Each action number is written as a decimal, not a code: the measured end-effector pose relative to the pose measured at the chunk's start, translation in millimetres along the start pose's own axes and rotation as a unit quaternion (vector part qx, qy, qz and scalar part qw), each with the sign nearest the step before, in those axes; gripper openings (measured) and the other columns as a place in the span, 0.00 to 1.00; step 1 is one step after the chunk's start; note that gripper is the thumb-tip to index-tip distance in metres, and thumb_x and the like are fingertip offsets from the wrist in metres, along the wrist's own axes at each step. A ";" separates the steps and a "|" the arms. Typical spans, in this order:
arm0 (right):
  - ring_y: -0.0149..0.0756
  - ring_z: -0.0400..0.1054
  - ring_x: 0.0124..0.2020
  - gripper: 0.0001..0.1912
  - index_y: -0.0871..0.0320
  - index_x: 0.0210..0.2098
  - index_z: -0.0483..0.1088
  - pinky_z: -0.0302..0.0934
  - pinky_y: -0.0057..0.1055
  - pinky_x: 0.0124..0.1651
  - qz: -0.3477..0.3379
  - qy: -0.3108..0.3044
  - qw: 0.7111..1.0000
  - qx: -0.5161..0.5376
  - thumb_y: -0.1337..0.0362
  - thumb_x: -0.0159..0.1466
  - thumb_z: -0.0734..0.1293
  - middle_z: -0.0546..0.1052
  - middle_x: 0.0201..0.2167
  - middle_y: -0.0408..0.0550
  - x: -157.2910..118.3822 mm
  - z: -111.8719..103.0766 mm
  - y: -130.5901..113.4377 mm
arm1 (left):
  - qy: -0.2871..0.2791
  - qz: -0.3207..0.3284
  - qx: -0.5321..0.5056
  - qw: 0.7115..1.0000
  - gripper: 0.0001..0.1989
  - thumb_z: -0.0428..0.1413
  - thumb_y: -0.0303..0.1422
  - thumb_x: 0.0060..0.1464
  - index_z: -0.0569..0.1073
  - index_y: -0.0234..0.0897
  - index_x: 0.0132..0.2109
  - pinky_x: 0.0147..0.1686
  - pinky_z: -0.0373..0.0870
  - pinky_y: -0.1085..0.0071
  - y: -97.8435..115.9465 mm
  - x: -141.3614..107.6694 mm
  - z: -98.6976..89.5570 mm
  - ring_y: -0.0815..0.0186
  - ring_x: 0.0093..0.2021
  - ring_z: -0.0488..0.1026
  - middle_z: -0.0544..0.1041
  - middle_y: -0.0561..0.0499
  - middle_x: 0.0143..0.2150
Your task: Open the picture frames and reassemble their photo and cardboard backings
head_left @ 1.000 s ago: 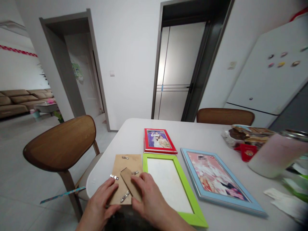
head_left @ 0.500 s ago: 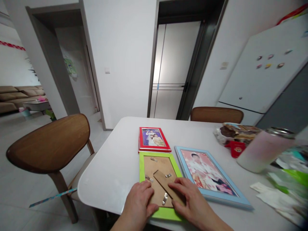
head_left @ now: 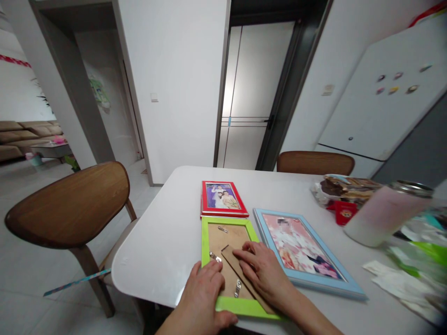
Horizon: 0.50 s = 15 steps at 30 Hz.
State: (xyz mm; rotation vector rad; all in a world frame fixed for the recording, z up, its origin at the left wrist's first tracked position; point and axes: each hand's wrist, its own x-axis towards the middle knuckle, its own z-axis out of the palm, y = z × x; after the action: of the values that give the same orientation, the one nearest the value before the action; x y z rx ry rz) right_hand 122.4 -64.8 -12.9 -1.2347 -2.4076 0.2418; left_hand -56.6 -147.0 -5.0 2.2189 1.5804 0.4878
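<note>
A lime-green picture frame [head_left: 206, 235] lies face down on the table, its brown backing board [head_left: 226, 234] showing. Small metal clips [head_left: 238, 288] sit around the board, and a brown stand leg [head_left: 234, 266] lies slantwise across it. My left hand [head_left: 206, 291] holds the frame's lower left corner, fingers over the left edge beside a clip and thumb at the bottom edge. My right hand [head_left: 261, 270] lies over the stand leg and the board's right side, fingers stretched out and bent a little. Its fingers hide the right-hand clip.
Face up behind is a red-framed photo [head_left: 223, 197]; a light-blue framed photo [head_left: 303, 246] lies to the right. Farther right are a pink-white bottle [head_left: 386, 214], a red packet [head_left: 344, 213], a snack bag [head_left: 349, 190] and crumpled tissue [head_left: 394, 281]. Wooden chairs [head_left: 70, 204] stand around.
My right hand has moved up along the board and now covers the right-hand clip. My left thumb has slid down to the frame's bottom edge. The view has shifted slightly.
</note>
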 end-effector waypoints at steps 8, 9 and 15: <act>0.37 0.61 0.36 0.11 0.58 0.27 0.70 0.55 0.33 0.39 0.034 0.042 0.998 0.019 0.63 0.56 0.58 0.70 0.31 0.50 -4.2 8.2 13.6 | -0.013 -0.001 -0.017 1.000 0.18 0.62 0.36 0.35 0.67 0.38 0.37 0.53 0.48 0.54 -0.9 -2.5 -0.8 0.57 0.56 0.55 0.62 0.45 0.55; 0.38 0.61 0.36 0.10 0.59 0.26 0.70 0.55 0.33 0.40 0.045 0.049 0.998 0.016 0.64 0.56 0.58 0.70 0.32 0.50 -5.8 7.9 16.5 | -0.016 -0.003 -0.019 1.000 0.18 0.62 0.35 0.36 0.67 0.38 0.37 0.53 0.48 0.54 -0.9 -3.0 -0.7 0.57 0.56 0.55 0.62 0.46 0.56; 0.36 0.62 0.35 0.09 0.59 0.25 0.69 0.55 0.32 0.39 0.091 0.022 0.996 0.012 0.66 0.54 0.57 0.69 0.31 0.49 -3.8 0.8 22.6 | -0.029 -0.013 -0.022 0.999 0.16 0.60 0.33 0.38 0.69 0.37 0.38 0.53 0.48 0.55 0.4 -2.2 -3.1 0.57 0.56 0.56 0.63 0.45 0.55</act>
State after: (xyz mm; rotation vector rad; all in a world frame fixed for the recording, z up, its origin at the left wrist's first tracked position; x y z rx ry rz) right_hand 140.6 -54.5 -22.3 -1.4361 -2.2504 0.2941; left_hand -58.4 -148.9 -2.3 2.1565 1.5527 0.4440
